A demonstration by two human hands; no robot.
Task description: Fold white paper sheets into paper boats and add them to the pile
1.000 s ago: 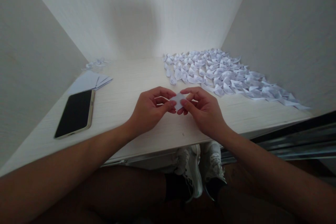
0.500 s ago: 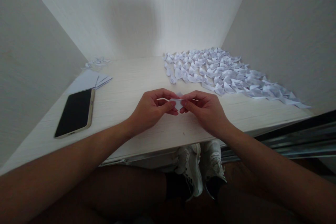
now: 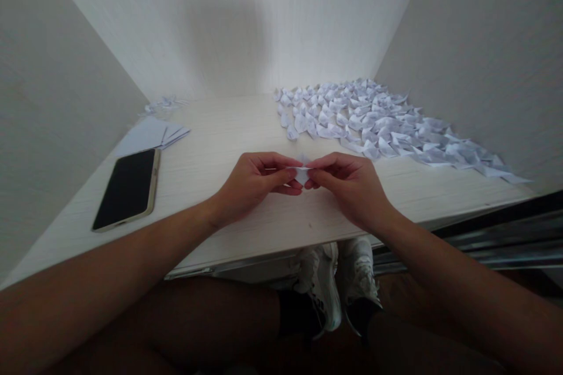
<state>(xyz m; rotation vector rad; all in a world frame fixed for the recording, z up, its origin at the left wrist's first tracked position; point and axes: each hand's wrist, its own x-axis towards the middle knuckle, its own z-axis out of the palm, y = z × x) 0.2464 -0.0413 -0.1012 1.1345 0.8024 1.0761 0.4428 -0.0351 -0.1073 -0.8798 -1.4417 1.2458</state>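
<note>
Both my hands meet over the front middle of a pale wooden shelf [image 3: 229, 140]. My left hand [image 3: 253, 184] and my right hand [image 3: 352, 187] each pinch one side of a small white folded paper piece [image 3: 302, 172] with thumb and fingers closed. The paper is mostly hidden between the fingertips; only a small folded point shows. It is held just above the shelf surface.
A large pile of several folded white paper pieces [image 3: 373, 123] covers the right back of the shelf. A black phone [image 3: 126, 188] lies face up at the left, with flat paper sheets [image 3: 152, 135] behind it and a few small folded pieces [image 3: 165, 104] in the far left corner. My shoes [image 3: 334, 287] show below the shelf edge.
The paper piece has been folded smaller between my fingertips, and both hands have closed in on it. The hands stay in the same spot.
</note>
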